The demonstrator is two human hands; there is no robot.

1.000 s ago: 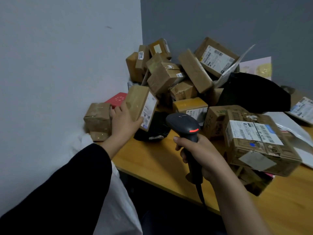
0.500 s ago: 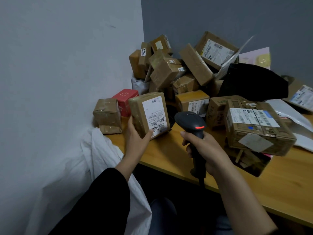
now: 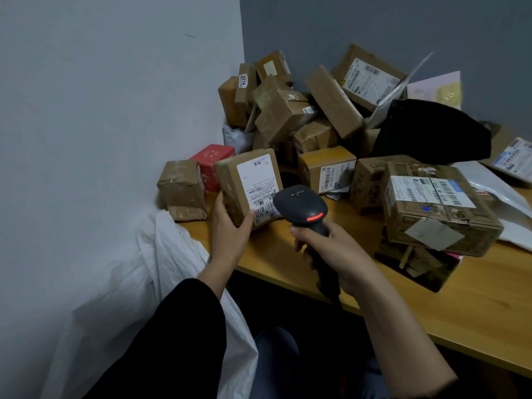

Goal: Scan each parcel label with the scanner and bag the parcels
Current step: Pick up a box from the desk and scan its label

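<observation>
Brown cardboard, taped, in the head view: parcel (image 3: 247, 185) gripped in left hand (image 3: 230, 226), thumb curled over the front lower corner, fingers hidden behind. Positioned over the left end of the table (image 3: 475, 312), resting there or just clear, impossible to tell. Flanked by the pile (image 3: 316, 110) behind and right, with the white bag (image 3: 161, 269) slumped below left.

Long axis near upright, leaning slightly back. Label (image 3: 260, 182) turned toward the camera and the scanner (image 3: 302, 207), barcodes at the lower end. Scanner clasped in right hand (image 3: 331, 251), fingers wrapped round the handle, head close in front of the label's lower right corner, red light glowing on its back.

Judged light, given the easy one-handed hold. Stiff-walled, though glossy tape is likely slick. Best taken by the two narrow sides, thumb off the barcode. Probably sturdy enough for bagging; contents unknown, so better lowered than dropped.
</observation>
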